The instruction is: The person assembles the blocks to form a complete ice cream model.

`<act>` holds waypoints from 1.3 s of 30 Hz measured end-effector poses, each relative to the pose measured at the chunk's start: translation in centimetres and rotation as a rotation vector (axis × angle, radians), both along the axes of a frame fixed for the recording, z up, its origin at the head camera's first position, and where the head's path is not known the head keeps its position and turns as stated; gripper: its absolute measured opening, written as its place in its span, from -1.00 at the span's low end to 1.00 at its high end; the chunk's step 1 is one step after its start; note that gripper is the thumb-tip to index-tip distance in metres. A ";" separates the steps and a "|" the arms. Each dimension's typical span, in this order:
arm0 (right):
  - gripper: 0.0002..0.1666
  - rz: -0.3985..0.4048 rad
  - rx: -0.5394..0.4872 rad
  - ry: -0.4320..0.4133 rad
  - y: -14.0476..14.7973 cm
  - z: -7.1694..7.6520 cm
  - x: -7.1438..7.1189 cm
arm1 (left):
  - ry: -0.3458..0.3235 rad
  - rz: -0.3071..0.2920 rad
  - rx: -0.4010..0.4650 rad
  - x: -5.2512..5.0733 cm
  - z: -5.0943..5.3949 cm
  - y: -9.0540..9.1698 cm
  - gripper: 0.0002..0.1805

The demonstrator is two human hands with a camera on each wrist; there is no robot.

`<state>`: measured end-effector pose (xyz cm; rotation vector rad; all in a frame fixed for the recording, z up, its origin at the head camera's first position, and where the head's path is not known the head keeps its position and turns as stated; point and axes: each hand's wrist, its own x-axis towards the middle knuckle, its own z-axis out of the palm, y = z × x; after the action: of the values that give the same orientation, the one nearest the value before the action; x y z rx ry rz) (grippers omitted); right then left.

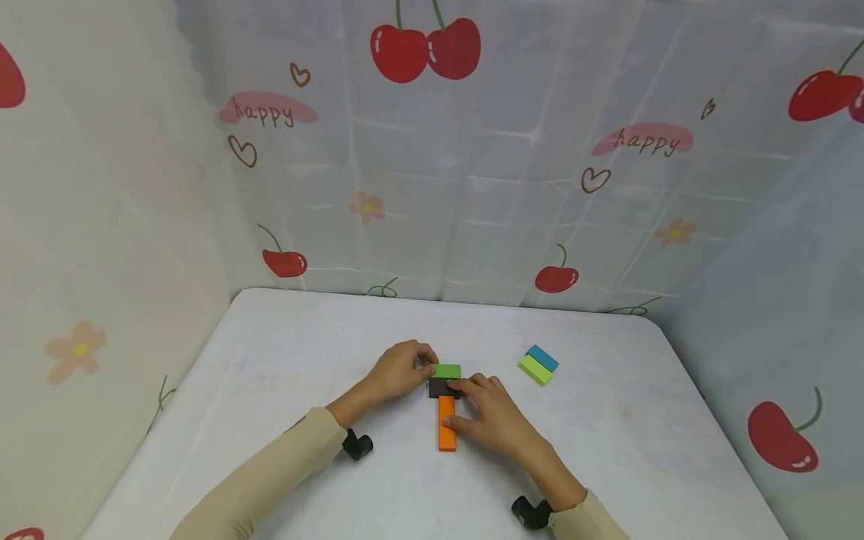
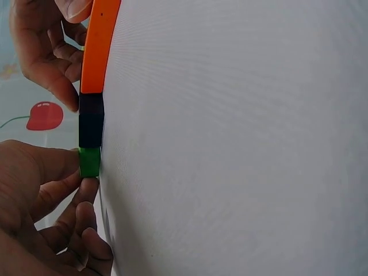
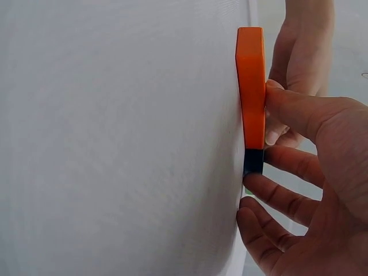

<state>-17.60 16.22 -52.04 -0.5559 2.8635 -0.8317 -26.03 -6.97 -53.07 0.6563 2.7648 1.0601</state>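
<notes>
A: What are the fingers doing?
B: The left hand [image 1: 398, 369] pinches the left end of the green block [image 1: 448, 371] between thumb and finger. The right hand [image 1: 496, 416] has its fingers spread, the thumb resting on the orange block [image 1: 446, 442] and a fingertip touching the black block [image 1: 439, 388].

A: How do those three lie?
B: Flat on the white table [image 1: 310, 322]. The orange one points toward the person, the black one lies crosswise against its far end, and the green one sits along the black one's far side, touching it.

A: So how far along is it?
B: Three blocks are together, and the green one's placing looks nearly finished. Farther out to the right, the blue block [image 1: 544, 357] and the yellow-green block [image 1: 535, 370] lie side by side, not joined to the others. Whether they belong with them cannot be told.

A: Any containers?
B: None shows; all five blocks lie on the tabletop.
</notes>
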 end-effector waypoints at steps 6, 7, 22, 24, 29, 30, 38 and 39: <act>-0.30 0.003 0.003 0.003 -0.2 0.0 -0.1 | 0.003 -0.004 -0.006 0.0 -0.2 -0.2 -0.92; -0.30 0.006 0.007 0.008 -0.2 0.0 -0.1 | 0.004 -0.006 -0.006 0.0 -0.2 -0.2 -0.92; -0.30 0.004 0.005 -0.007 -0.5 0.1 -0.3 | -0.001 0.000 -0.008 0.4 0.0 -0.5 -0.92; -0.30 -0.001 0.000 -0.004 -0.4 0.1 -0.2 | 0.014 -0.010 -0.011 0.5 0.0 -0.4 -0.92; -0.31 -0.013 -0.009 -0.002 -0.2 0.1 0.0 | 0.085 -0.027 -0.058 0.8 0.0 0.0 -0.84; -0.31 -0.012 -0.013 -0.005 -0.1 0.0 0.0 | 0.099 -0.026 -0.069 1.0 0.0 0.1 -0.80; -0.32 -0.005 -0.026 -0.027 0.1 0.0 0.0 | 0.184 -0.065 -0.195 3.2 1.2 0.4 -0.65; -0.32 -0.005 -0.024 -0.025 0.1 0.0 0.0 | 0.197 -0.072 -0.213 3.5 1.3 0.4 -0.66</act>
<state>-17.61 16.34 -52.06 -0.5370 2.8377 -0.8684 -22.53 -6.57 -51.76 0.8632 2.9363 0.7084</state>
